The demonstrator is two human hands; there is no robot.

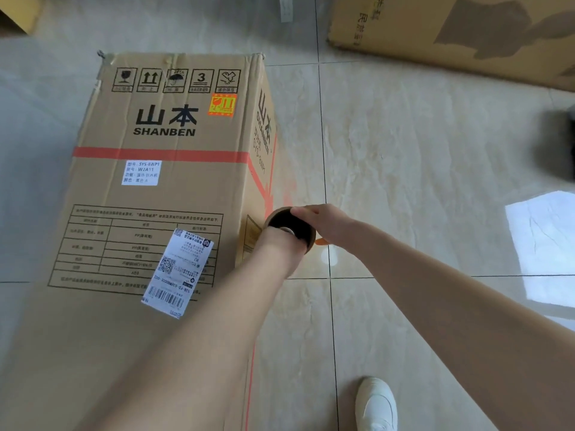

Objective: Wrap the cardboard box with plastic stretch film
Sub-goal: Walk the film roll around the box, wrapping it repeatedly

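Observation:
A big brown cardboard box (174,194) printed "SHANBEN" lies on the tiled floor and fills the left of the view, with a white shipping label (177,272) on its top face. Right against its right side is the stretch film roll (308,240), seen end-on as a brown cardboard core with a dark hollow. My left hand (281,244) reaches into the near end of the core, so its fingers are hidden. From the right, my right hand (320,220) grips the roll with its fingertips curled over the rim. No film is seen on the box.
A flat cardboard sheet (451,35) lies at the back right and another carton corner (18,10) at the back left. A dark object (560,144) sits at the right edge. My white shoe (378,405) stands on the glossy tiles near the box's right side.

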